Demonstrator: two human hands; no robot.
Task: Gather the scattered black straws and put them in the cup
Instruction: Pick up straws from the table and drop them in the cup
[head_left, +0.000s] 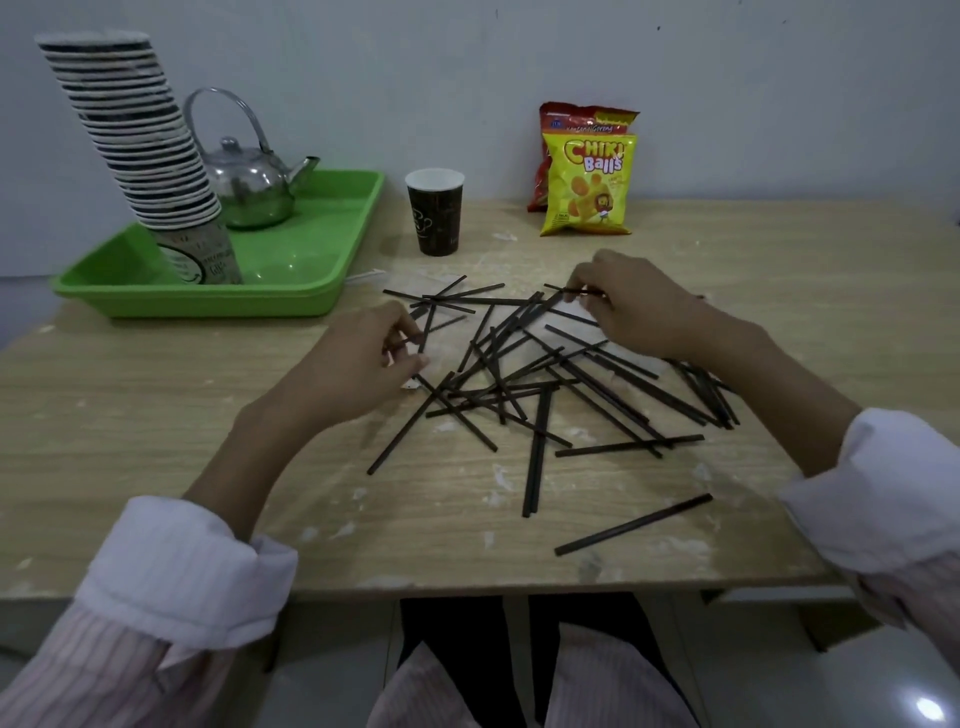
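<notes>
Rolled-back white striped sleeves (187, 571) frame the lower corners. At centre, thin black plastic straws (524, 374) lie crisscrossed; the left hand (358, 358) and right hand (634, 306) each pinch one, seemingly starting bundles. Upper centre, the dark paper cup (434, 213) stands upright, empty, within reach.

Black straws (524, 364), green tray (291, 260)

Dozens of black straws (540, 364), one cup (435, 213), two snack bags (589, 182), one kettle (249, 182), one tray (311, 228)
</notes>
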